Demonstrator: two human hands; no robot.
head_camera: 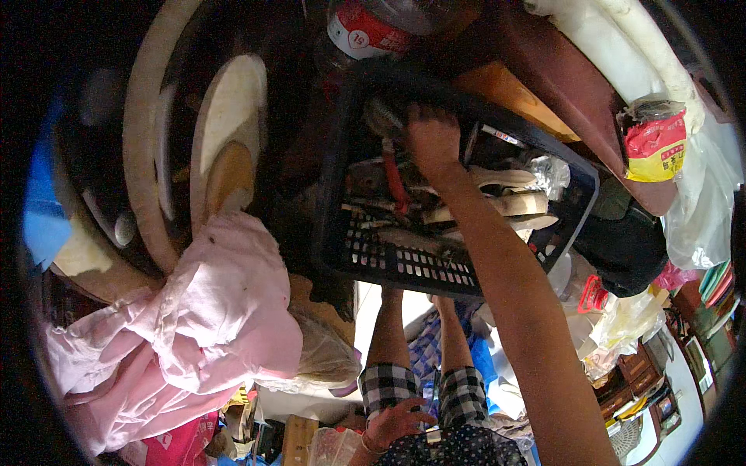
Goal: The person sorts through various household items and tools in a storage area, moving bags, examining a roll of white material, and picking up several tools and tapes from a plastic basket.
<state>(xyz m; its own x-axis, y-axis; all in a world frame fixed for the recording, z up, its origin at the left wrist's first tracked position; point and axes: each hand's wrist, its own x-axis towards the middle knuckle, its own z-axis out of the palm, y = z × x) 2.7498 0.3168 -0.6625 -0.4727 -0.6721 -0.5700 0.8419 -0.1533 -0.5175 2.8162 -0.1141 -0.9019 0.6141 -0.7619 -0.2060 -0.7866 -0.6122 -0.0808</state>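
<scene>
A black plastic basket with slotted walls holds wooden-handled things, a red handle and a crumpled clear plastic bag. My right hand reaches down into its far part, in shadow; its fingertips are hidden, so whether they hold anything does not show. Beside it lies a dim greyish object. My left hand is low in the view, by the checked shorts, fingers spread and nothing seen in it.
A large 5 L bottle lies beyond the basket. Pink cloth is heaped at the left, near curved pale boards. A red and yellow packet is at the right, above a black bag-like object. Bags and boxes crowd the lower right.
</scene>
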